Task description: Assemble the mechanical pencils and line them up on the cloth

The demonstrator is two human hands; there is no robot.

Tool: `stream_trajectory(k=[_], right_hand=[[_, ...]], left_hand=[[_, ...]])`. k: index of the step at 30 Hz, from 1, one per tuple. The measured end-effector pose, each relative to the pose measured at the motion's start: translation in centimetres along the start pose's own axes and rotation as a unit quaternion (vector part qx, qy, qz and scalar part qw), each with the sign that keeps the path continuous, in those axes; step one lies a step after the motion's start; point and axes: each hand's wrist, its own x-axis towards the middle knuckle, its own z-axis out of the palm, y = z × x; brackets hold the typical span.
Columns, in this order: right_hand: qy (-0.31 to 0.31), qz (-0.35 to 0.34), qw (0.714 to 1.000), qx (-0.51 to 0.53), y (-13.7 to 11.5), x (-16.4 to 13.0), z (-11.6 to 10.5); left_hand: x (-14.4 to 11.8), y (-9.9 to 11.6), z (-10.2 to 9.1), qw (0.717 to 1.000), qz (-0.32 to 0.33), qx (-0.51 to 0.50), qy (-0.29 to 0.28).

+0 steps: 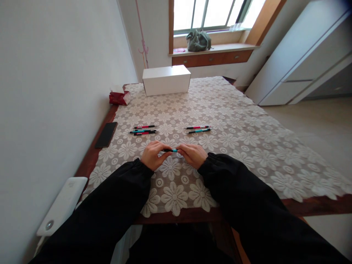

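Observation:
A black and teal pen (169,150) lies level between my two hands, just above the lace tablecloth. Its dark end is pinched by my left hand (154,155), and the teal end by my right hand (193,154). Both tips of the pen are covered by my fingers. Beyond my left hand is a group of several pens (144,131), red-black and teal-black. Past my right hand lie two more, a red and black pen (198,127) and a teal and black pen (199,131), side by side.
A white box (166,81) stands at the far end of the table. Along the left edge are a red tissue pack (119,98), a black phone (106,135) and a white device with a cable (63,205). The wall rises close on the left.

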Motion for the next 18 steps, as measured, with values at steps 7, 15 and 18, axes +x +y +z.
stream_trajectory(k=[7, 15, 18], right_hand=[[0.002, -0.003, 1.000, -0.003, 0.09, -0.05, 0.06], [0.004, -0.002, 1.000, -0.021, -0.01, -0.01, -0.10], [0.003, -0.014, 0.999, -0.029, -0.02, -0.01, -0.05]], left_hand=[[0.01, -0.01, 0.04, 1.000, 0.003, 0.008, 0.003], [-0.07, -0.21, 0.07, 1.000, 0.003, 0.001, 0.006], [-0.08, -0.21, 0.12, 1.000, 0.001, -0.002, 0.003]])
